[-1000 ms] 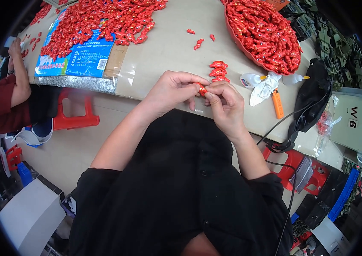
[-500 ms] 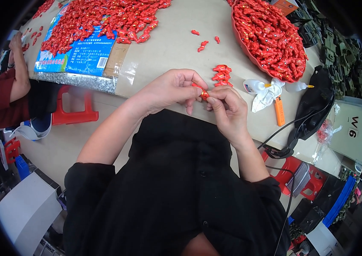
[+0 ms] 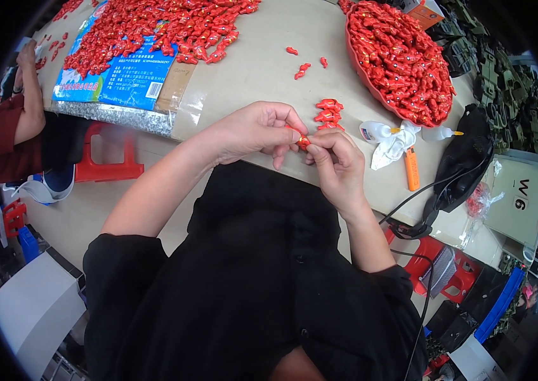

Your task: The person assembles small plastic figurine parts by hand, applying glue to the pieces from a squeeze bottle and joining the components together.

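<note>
My left hand and my right hand meet at the table's near edge. Between their fingertips they pinch one small glossy red piece with a gold mark. Fingers cover most of it, so its exact kind is unclear. Just beyond my right hand lies a short row of similar red pieces. To the right of that hand are a white squeeze bottle with a yellow tip, a crumpled white cloth and an orange utility knife or lighter-like stick.
A red basin heaped with such pieces stands at the far right. Another large pile covers a blue printed cardboard sheet at far left. A black bag with a cable lies right. Another person's arm shows left, near a red stool.
Both hands keep their pinch on the red piece, with only slight finger movement. The whole view has shifted a little.
</note>
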`<state>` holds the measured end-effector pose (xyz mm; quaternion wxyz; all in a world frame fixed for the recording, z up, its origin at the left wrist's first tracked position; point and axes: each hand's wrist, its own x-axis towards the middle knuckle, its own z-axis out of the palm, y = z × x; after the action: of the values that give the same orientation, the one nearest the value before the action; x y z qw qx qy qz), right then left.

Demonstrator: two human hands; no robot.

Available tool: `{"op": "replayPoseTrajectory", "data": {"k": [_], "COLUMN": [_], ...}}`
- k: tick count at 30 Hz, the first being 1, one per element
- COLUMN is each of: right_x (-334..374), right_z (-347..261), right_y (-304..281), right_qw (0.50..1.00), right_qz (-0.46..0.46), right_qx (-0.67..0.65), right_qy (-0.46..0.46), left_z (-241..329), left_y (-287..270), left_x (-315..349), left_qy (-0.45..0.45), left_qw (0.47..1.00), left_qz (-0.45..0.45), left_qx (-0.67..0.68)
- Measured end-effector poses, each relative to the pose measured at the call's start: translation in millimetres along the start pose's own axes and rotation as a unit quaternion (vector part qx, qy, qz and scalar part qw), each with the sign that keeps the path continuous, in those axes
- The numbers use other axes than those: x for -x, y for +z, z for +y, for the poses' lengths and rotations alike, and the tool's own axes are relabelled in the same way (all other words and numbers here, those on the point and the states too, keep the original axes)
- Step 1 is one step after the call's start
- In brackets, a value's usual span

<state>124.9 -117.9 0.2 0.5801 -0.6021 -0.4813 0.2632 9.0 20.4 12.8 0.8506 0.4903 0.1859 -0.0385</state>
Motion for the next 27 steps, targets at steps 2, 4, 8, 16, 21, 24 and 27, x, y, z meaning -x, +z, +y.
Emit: {"op": "replayPoseTrajectory", "data": {"k": [2,4,8,16,21,24,27], "right_x": [0.0,0.3,0.9,-0.3,-0.4,-0.7,-0.2], "right_z": [0.0,-1.2,-1.5,0.1,-0.3,-0.6,0.1], "right_y": [0.3,0.8,0.7,0.8,1.5,1.0,0.6], "right_qw": [1.0,1.0,1.0,1.0,1.0,1.0,1.0], "right_qz": [0.0,0.0,0.007,0.005,0.007,0.003,0.002], "right_qx": [-0.001,-0.003,0.009,0.007,0.005,0.008,0.012], "right_qy": [0.001,0.0,0.004,0.002,0.002,0.0,-0.004], "left_z": [0.9,3.0,2.3,1.3,2.4,2.0,1.8], "left_y": [0.1,1.7,2.6,0.9,1.8,1.5,1.9], "left_x": [-0.4,0.4,-1.7,-4.2,-3.5,-3.6,-3.7], "left_qy": [-0.002,-0.005,-0.007,-0.013,-0.015,-0.013,-0.018], "left_qw": [1.0,1.0,1.0,1.0,1.0,1.0,0.999], "left_qz": [0.0,0.003,0.001,0.008,0.011,0.009,0.012], "left_qx": [-0.004,-0.001,-0.012,-0.016,-0.018,-0.02,-0.026]}}
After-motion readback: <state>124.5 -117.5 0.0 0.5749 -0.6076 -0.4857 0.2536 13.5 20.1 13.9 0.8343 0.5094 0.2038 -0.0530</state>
